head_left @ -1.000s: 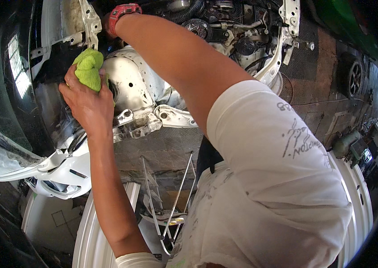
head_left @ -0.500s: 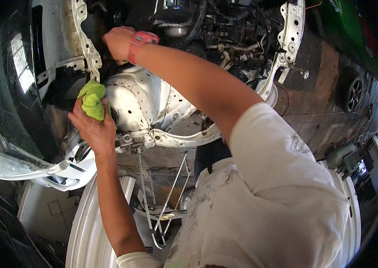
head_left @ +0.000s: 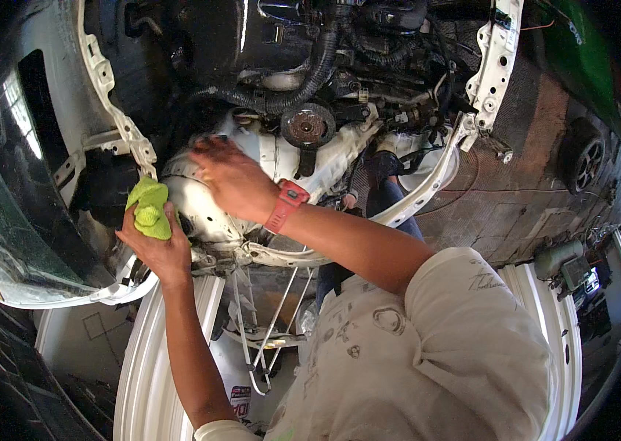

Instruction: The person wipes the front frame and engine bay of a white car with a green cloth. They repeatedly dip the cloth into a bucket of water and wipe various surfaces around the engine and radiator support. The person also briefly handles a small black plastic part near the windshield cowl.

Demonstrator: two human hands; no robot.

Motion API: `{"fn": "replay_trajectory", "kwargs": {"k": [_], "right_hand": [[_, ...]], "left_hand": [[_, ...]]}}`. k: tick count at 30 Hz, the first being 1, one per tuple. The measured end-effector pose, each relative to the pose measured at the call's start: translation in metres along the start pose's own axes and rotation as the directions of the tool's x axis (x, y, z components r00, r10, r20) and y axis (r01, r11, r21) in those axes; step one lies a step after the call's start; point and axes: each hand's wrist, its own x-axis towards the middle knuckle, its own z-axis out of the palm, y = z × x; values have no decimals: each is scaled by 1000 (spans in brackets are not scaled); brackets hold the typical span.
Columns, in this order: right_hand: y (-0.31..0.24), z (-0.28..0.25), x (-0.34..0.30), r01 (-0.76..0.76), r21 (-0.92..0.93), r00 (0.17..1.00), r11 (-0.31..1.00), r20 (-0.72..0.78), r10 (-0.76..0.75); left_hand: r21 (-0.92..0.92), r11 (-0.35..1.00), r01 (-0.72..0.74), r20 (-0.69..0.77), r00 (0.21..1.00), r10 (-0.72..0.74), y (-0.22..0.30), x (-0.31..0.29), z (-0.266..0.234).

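My left hand (head_left: 157, 248) is closed around a crumpled lime-green cloth (head_left: 150, 208) at the left edge of the engine bay. Beside it rises the white rounded inner wheel-arch panel (head_left: 200, 209), with small holes and dirty marks. Over the top of that panel is my right hand (head_left: 240, 180), with a red watch (head_left: 287, 206) on its wrist. Motion blurs its fingers, so whether they hold something or touch the metal cannot be made out. A round rusty-faced part (head_left: 308, 126) sits just beyond it, near a black corrugated hose (head_left: 281, 101).
White body rails (head_left: 492, 81) frame the engine bay, and a curved white edge (head_left: 281, 255) runs before me. A windshield (head_left: 16, 191) lies at left. White metal stands (head_left: 275, 331) are below. A wheel (head_left: 582, 158) and green car (head_left: 575, 44) are at right.
My right hand has come back nearer from deep in the bay onto the white panel, uncovering the rusty-faced part. My left hand keeps the cloth, slightly lower in view. The view has shifted.
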Motion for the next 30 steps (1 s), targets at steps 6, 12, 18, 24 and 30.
{"fn": "replay_trajectory", "kwargs": {"k": [6,12,18,24,30], "right_hand": [[21,20,69,33,-79,787,996,617,23],[28,43,81,-224,106,928,969,327,179],[28,43,84,-38,16,956,999,290,32],[40,51,106,571,-551,814,609,282,-508],[73,66,172,935,-331,354,126,854,-382]], "left_hand": [[-25,998,-52,-18,999,52,-4,-1,1],[37,994,-107,20,994,106,-6,0,-1],[31,995,-95,50,994,94,-6,-3,-1],[-8,999,-53,67,996,54,-6,-5,-1],[49,997,-58,79,995,54,-6,-3,-4]]}}
